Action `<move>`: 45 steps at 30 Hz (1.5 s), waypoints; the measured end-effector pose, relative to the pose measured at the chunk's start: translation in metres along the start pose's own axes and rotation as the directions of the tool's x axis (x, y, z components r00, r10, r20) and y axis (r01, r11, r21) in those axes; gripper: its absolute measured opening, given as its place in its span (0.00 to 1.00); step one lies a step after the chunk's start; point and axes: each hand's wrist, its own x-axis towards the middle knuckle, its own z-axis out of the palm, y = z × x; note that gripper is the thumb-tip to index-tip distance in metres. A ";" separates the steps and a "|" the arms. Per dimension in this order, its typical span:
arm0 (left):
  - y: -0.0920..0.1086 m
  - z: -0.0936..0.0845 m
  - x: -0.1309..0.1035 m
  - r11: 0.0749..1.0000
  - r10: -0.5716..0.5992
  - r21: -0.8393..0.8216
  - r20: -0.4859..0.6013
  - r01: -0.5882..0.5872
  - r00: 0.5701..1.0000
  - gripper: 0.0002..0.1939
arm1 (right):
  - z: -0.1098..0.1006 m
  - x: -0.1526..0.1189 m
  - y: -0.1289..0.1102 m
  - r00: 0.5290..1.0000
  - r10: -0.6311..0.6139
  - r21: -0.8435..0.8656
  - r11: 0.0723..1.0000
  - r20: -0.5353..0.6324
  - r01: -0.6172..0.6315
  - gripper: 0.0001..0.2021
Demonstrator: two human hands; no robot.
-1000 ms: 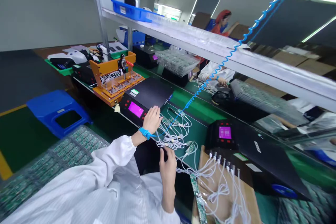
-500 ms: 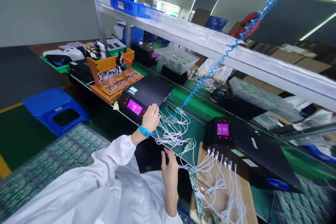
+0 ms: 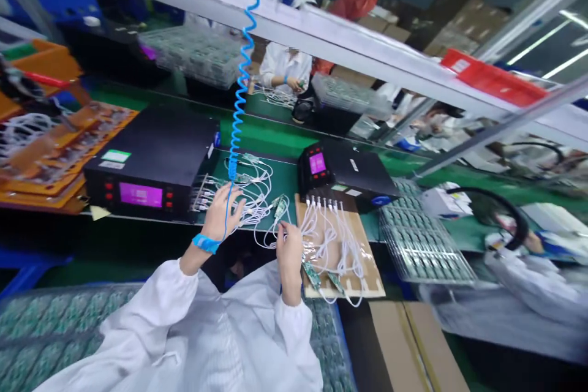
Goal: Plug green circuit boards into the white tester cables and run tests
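Observation:
My left hand (image 3: pixel 223 213), with a blue wrist strap (image 3: pixel 206 243), is spread at the left edge of a bundle of white cables (image 3: pixel 257 196), beside a black tester (image 3: pixel 154 147) with a purple screen. Nothing shows in its grasp. Near the bench's front edge, my right hand (image 3: pixel 289 251) has thumb and fingertips close together by a white cable; what they hold, if anything, is too small to tell. A green circuit board (image 3: pixel 279 207) lies just above it. More cables and boards rest on the brown board (image 3: pixel 362 257) to the right.
An orange fixture (image 3: pixel 55 159) sits at the far left. A second black tester (image 3: pixel 349 171) and a stack of trays (image 3: pixel 422 239) stand right. A blue coiled cord (image 3: pixel 243 73) hangs ahead. Co-workers sit across the bench, and one is at the right.
The view has swung to the right, bringing the trays and a co-worker's arm into sight. My left hand appears more spread, still by the cables; my right hand's fingertips are nearer the circuit board.

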 end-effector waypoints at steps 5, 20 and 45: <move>0.016 0.053 -0.006 0.982 -0.043 -0.163 0.285 0.092 0.958 0.14 | 0.010 0.076 0.006 0.975 0.213 -0.216 0.956 0.060 -0.196 0.17; 0.004 0.107 0.037 0.927 -0.082 -0.298 0.430 0.227 0.899 0.15 | 0.061 0.147 0.017 0.903 0.401 -0.313 0.887 0.154 -0.340 0.11; 0.024 0.159 0.089 0.367 -0.384 -0.730 0.445 0.576 0.809 0.27 | 0.030 0.085 0.000 0.954 0.247 0.303 0.908 0.171 -0.290 0.13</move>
